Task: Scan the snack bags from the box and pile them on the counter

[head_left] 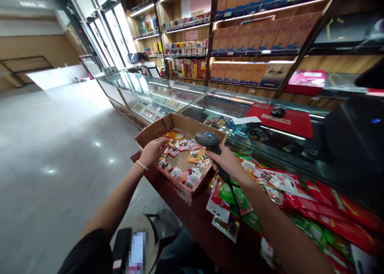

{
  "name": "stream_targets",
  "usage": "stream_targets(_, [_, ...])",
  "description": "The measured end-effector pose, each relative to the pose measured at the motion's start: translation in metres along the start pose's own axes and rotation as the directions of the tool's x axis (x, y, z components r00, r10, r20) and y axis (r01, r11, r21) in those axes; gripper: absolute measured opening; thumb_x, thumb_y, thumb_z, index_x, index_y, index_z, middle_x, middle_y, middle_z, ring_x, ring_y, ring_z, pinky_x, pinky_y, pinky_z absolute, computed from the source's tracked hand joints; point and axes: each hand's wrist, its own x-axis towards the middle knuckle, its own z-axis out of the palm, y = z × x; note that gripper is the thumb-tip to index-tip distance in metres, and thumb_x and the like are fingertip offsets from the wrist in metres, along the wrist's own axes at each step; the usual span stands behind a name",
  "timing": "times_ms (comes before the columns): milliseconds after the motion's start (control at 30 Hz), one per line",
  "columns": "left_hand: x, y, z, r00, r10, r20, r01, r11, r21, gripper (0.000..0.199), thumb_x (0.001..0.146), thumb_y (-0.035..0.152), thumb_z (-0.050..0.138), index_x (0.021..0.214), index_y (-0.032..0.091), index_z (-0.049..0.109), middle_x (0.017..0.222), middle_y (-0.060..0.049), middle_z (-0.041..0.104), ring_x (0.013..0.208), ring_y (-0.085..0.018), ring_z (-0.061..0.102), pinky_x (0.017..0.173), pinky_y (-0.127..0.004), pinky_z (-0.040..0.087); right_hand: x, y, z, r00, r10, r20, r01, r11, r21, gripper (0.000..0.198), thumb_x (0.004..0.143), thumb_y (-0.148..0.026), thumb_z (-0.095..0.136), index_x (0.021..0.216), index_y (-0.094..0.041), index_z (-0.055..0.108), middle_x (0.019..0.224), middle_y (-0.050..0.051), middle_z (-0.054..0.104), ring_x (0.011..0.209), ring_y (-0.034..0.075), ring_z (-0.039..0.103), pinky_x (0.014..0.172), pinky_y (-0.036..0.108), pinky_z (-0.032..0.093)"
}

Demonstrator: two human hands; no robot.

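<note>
My right hand grips a black handheld barcode scanner with a blue light on its head. The scanner is over the right side of a shallow open cardboard box; its cord runs down from the handle. Inside the box lie several small snack packets, among them an orange one and some clear ones. My left hand reaches over the box's left wall with fingers stretched out, its fingertips at the packets near an orange-and-red packet. The undersides of those fingers are hidden.
Green and red snack bags are heaped right of the box on a dark red surface. Behind stand a glass display counter and a red mat with a mouse. A phone lies on a stool at the lower left.
</note>
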Motion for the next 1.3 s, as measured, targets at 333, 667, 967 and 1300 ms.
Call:
stream_targets(333, [0.068, -0.009, 0.036, 0.905, 0.087, 0.417, -0.135, 0.987, 0.089, 0.034, 0.086, 0.03, 0.055, 0.118, 0.021, 0.063, 0.11, -0.01, 0.068, 0.097, -0.024, 0.065, 0.085, -0.032, 0.048, 0.053, 0.016, -0.002, 0.998, 0.067, 0.006, -0.066, 0.994, -0.087, 0.025, 0.08, -0.043, 0.063, 0.091, -0.022, 0.054, 0.052, -0.005, 0.054, 0.037, 0.013, 0.052, 0.035, 0.024, 0.042])
stream_targets(667, [0.108, -0.008, 0.117, 0.749, 0.117, 0.652, -0.252, 0.961, 0.117, 0.061, 0.071, 0.036, 0.07, 0.126, 0.016, 0.054, 0.124, -0.019, 0.056, 0.105, -0.03, 0.059, 0.086, -0.036, 0.046, 0.065, 0.022, -0.012, 0.997, 0.073, 0.0, -0.072, 0.991, -0.115, 0.027, 0.081, -0.045, 0.063, 0.09, -0.022, 0.054, 0.049, -0.004, 0.055, 0.037, 0.015, 0.054, 0.036, 0.024, 0.041])
stream_targets(967, [0.103, 0.012, 0.109, 0.8, 0.01, 0.6, -0.124, 0.981, 0.149, 0.024, 0.077, 0.027, 0.058, 0.096, 0.015, 0.066, 0.091, -0.015, 0.069, 0.082, -0.027, 0.066, 0.071, -0.032, 0.047, 0.06, 0.03, -0.016, 0.998, 0.056, 0.008, -0.055, 0.992, -0.113, 0.029, 0.079, -0.047, 0.064, 0.09, -0.022, 0.054, 0.049, -0.004, 0.054, 0.038, 0.016, 0.055, 0.036, 0.025, 0.042])
stream_targets(1300, [0.091, 0.032, 0.043, 0.823, -0.283, 0.493, 0.567, 0.356, -0.743, 0.028, 0.071, 0.036, 0.073, 0.08, 0.012, 0.064, 0.067, -0.002, 0.063, 0.055, -0.01, 0.057, 0.056, -0.022, 0.048, 0.033, 0.014, -0.011, 0.994, 0.024, -0.102, -0.004, 0.981, 0.192, 0.032, 0.076, -0.043, 0.066, 0.092, -0.023, 0.047, 0.053, -0.008, 0.052, 0.036, 0.01, 0.048, 0.031, 0.02, 0.037])
